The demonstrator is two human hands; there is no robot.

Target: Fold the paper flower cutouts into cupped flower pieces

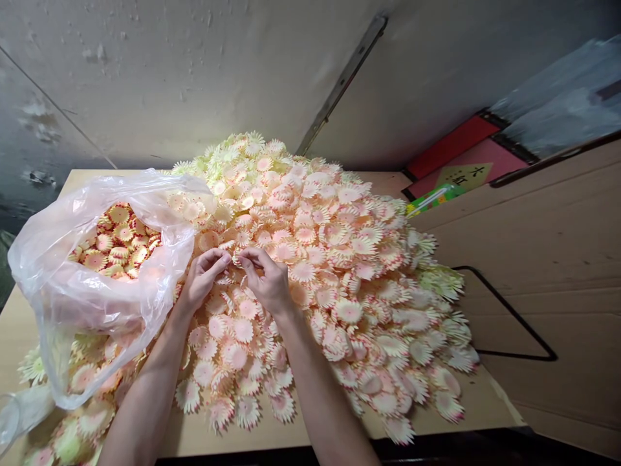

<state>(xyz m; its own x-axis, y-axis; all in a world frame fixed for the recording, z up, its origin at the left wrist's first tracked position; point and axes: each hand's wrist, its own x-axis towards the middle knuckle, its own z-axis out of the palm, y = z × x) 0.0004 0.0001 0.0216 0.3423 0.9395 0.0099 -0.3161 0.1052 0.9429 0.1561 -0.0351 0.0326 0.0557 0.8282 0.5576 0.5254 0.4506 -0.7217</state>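
Over a big heap of artificial flower petal pieces (303, 272), pale with pink-tipped fringed edges, both hands are close together at chest-middle. My left hand (207, 275) is closed in a pinch, thumb against the index finger. Facing it, my right hand (266, 279) is pinched too. A small pale flower petal piece (236, 261) shows between the fingertips, partly covered by them. Left of my left hand stands an open translucent plastic bag (48, 265), holding smaller, redder-edged flower pieces (123, 239).
The heap spreads across a light wooden table (194, 443) against a stained grey wall (194, 84). Cardboard (543, 259) rises at the right, with a black metal bar (519, 317) in front. Red boxes (456, 145) stand behind it. A clear plastic object (22, 414) lies lower left.
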